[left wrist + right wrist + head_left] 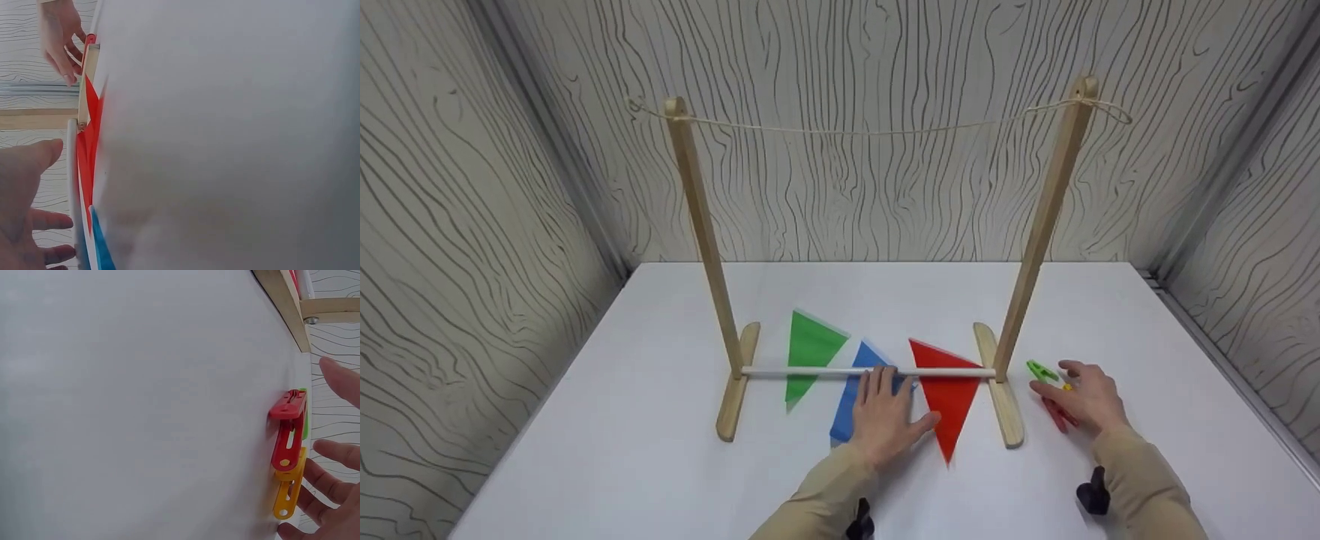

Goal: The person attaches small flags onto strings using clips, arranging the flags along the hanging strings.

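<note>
My left hand [883,420] lies over the blue triangular flag [844,412], its fingertips at the white crossbar [810,371]. Its fingers are spread, and the thumb reaches over the red triangular flag [949,412]. Farther left a green triangular flag [812,341] lies under the bar. My right hand [1086,397] hovers around a green clothespin [1041,370], a yellow clothespin [288,495] and a red clothespin [288,433]. In the right wrist view its fingers are loosely bent beside the clothespins, gripping none of them; the yellow one is mostly hidden in the head view.
A wooden stand with a left post [701,225] and a right post [1046,217] rises from the white table [622,420]. A slack string [840,133] hangs between the post tops, with loops at both ends. Patterned walls enclose the back and sides.
</note>
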A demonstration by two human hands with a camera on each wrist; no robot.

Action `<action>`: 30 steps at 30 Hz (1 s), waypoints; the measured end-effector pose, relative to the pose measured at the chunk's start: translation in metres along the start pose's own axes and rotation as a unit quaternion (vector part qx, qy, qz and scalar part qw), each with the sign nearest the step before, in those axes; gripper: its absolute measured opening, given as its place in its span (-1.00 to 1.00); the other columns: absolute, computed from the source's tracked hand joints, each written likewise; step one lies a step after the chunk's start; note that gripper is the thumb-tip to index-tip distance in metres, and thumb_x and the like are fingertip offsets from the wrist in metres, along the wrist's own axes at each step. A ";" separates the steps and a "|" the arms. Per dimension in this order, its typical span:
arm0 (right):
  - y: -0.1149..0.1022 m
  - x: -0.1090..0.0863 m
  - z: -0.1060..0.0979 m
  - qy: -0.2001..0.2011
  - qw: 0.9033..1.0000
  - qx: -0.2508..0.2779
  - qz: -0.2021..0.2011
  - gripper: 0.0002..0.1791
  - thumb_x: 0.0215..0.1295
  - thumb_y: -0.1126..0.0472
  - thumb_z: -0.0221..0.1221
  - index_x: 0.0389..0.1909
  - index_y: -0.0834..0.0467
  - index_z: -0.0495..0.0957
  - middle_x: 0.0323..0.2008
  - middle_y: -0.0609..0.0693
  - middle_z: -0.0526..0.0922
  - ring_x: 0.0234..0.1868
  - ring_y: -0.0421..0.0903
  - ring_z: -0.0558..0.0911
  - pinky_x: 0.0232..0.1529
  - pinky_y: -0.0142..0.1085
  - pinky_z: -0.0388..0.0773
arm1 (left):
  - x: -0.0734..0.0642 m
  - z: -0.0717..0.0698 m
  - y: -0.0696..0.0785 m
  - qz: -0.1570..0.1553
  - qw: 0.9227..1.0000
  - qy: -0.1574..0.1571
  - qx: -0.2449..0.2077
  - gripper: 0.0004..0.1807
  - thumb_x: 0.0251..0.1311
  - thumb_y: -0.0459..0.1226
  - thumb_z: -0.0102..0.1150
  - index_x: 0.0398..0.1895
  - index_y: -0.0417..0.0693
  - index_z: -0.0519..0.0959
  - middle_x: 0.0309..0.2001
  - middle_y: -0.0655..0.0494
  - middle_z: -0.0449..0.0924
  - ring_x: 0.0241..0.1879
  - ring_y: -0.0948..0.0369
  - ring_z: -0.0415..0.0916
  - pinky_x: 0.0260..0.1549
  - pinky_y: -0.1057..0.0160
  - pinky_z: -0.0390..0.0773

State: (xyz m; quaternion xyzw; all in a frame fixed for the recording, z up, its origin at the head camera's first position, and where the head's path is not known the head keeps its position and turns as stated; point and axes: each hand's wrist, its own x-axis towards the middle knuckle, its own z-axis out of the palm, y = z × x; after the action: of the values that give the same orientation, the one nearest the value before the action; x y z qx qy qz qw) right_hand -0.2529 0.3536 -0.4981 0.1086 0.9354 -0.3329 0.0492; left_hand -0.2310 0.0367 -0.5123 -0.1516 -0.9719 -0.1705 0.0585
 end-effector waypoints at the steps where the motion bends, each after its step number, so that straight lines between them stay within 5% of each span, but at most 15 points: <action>1: 0.000 0.001 0.000 0.001 1.000 0.000 0.001 0.07 0.25 -0.31 0.25 0.43 0.44 0.14 0.37 0.55 0.21 0.38 0.50 0.23 0.37 0.29 0.24 | 0.001 0.002 0.002 0.000 1.000 -0.002 0.003 -0.25 0.24 0.22 0.19 0.43 0.10 0.41 0.47 -0.01 0.26 0.50 0.01 0.15 0.50 -0.08 0.18; 10: 0.000 0.004 0.001 0.008 1.000 -0.006 0.006 0.02 0.24 -0.28 0.27 0.41 0.42 0.21 0.35 0.55 0.26 0.37 0.50 0.26 0.34 0.30 0.28 | 0.012 0.011 0.017 0.009 0.998 -0.006 0.059 -0.26 0.25 0.23 0.17 0.46 0.22 0.38 0.59 0.08 0.05 0.60 0.05 -0.08 0.55 0.01 0.08; 18: -0.001 0.006 0.002 0.013 1.000 -0.020 0.004 0.00 0.24 -0.27 0.28 0.39 0.42 0.25 0.31 0.55 0.31 0.34 0.50 0.30 0.31 0.30 0.31 | 0.016 0.018 0.017 0.020 0.989 -0.026 0.147 -0.26 0.26 0.29 0.09 0.47 0.32 0.36 0.64 0.16 -0.10 0.63 0.09 -0.21 0.56 0.05 0.02; 30: 0.001 0.008 0.003 0.026 0.999 -0.044 -0.012 -0.03 0.23 -0.25 0.29 0.34 0.45 0.30 0.21 0.55 0.41 0.22 0.49 0.41 0.20 0.28 0.39 | 0.015 -0.002 0.004 0.037 0.987 -0.104 0.113 -0.27 0.29 0.19 0.15 0.52 0.39 0.25 0.65 0.18 -0.19 0.64 0.09 -0.27 0.59 0.03 -0.08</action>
State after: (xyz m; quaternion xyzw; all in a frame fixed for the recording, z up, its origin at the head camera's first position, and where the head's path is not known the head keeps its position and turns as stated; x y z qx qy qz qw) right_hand -0.2606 0.3532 -0.5024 0.1033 0.9514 -0.2890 0.0259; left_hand -0.2441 0.0439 -0.5065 -0.1972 -0.9793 -0.0410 -0.0199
